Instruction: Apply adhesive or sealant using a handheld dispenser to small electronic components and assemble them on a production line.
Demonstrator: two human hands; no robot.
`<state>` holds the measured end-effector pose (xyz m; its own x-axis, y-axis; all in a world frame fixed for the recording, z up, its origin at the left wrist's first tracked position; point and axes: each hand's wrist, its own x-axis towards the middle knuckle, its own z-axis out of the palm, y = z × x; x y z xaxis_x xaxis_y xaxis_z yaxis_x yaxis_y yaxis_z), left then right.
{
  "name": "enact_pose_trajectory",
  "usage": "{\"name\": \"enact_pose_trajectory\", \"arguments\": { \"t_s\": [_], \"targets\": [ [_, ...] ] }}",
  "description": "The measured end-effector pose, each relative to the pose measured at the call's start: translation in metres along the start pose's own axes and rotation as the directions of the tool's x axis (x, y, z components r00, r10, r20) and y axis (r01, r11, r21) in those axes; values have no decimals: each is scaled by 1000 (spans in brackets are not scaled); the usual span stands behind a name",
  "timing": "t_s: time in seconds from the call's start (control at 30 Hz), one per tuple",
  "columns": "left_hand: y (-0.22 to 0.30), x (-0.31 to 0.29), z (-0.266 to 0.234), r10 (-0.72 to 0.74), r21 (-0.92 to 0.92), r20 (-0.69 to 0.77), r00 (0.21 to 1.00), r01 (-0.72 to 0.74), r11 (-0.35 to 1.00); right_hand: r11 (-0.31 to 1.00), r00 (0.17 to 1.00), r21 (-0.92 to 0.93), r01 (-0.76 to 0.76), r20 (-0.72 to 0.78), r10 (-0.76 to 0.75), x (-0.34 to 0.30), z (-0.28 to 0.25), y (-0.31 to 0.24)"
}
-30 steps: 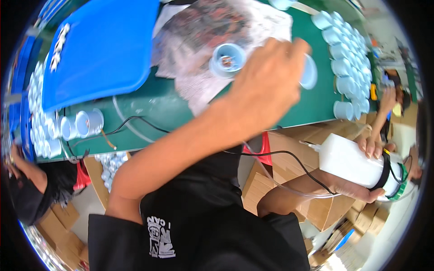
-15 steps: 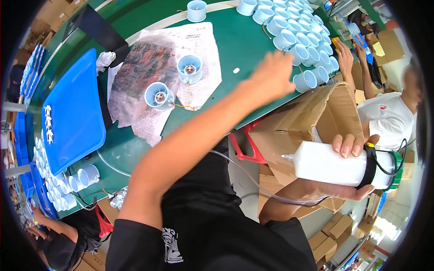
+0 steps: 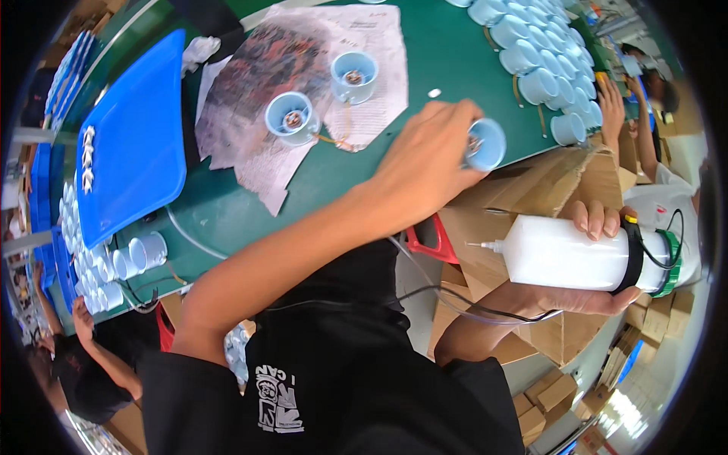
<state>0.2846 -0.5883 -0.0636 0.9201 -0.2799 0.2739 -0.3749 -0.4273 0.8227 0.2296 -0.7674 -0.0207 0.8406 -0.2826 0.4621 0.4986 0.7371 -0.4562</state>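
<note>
My left hand (image 3: 428,163) is closed around a light-blue plastic cup (image 3: 489,144), held near the table's front edge with its opening tilted toward me. Something small and metallic shows inside it, partly hidden by the fingers. In my right hand (image 3: 578,300) lies a white squeeze bottle (image 3: 557,254) on its side, its thin needle tip pointing left. A black band and a green cap are at its other end. Two similar cups, a nearer one (image 3: 282,101) and a farther one (image 3: 353,91), stand on a sheet of newspaper (image 3: 243,114), with metal parts and thin wires.
Many blue cups (image 3: 542,85) crowd the table's right side. A blue tray (image 3: 136,152) holding small white pieces is at left, with more cups (image 3: 148,250) beside it. A cardboard box (image 3: 523,178) stands between the table and the bottle. Other people work at both sides.
My left hand has taken a cup from the right-hand group and drawn it left toward me. The right hand still holds the bottle. The whole view has shifted slightly.
</note>
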Motion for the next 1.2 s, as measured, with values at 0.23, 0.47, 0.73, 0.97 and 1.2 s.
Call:
{"name": "enact_pose_trajectory", "arguments": {
  "t_s": [0.23,0.47,0.73,0.97,1.2],
  "targets": [
    [-30,-111,-56,-194,35,-183,964,204,978,963,964,32,-267,13,267,-15,28,67],
    [-41,-125,-53,-180,67,-286,941,207,976,953,957,-250,-170,187,220,-23,32,116],
    [-44,-129,-53,-145,40,-260,955,161,986,934,948,-300,-193,190,257,-24,37,121],
    [-45,-129,-53,-135,58,-264,955,156,986,935,950,-272,-226,149,273,-22,34,124],
    [-46,-129,-53,-131,65,-256,958,152,986,937,947,-310,-161,218,235,-24,39,126]
  ]
}}
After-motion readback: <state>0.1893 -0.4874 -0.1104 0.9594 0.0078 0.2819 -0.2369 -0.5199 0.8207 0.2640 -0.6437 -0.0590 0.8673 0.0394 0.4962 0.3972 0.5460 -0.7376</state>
